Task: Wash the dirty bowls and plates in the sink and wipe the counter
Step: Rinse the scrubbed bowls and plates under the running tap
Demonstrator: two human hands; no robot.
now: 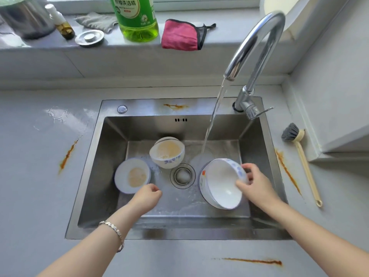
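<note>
Both hands are down inside the sink (93, 156), in the lower middle of the frame. Right hand (257, 182) grips the rim of a white bowl (221, 182) with a blue flower pattern, thumb inside and fingers curled round the outside. It holds the bowl tipped on its side with the clean-looking inside facing the frame's left. The bowl sits against a blue-rimmed plate (201, 181) that shows just behind it on the basin floor. Left hand (147, 196), with a bracelet on its wrist, has its fingers loosely curled and holds nothing, just beside a dirty plate (131, 174) smeared with beige residue.

Above that plate, a dirty bowl (167, 152) leans tilted at the back of the basin, seemingly nested in another. The drain (182, 175) lies between the two hands. Water (213, 116) runs from the faucet (257, 47) and lands on the sink floor just above the held bowl.

The counter (30, 186) carries orange-brown stains (67, 154) to the left of, right of and below the sink. A dish brush (301, 156) lies at the right. On the sill at the top stand a green detergent bottle (137, 17) and a pink cloth (181, 36).
</note>
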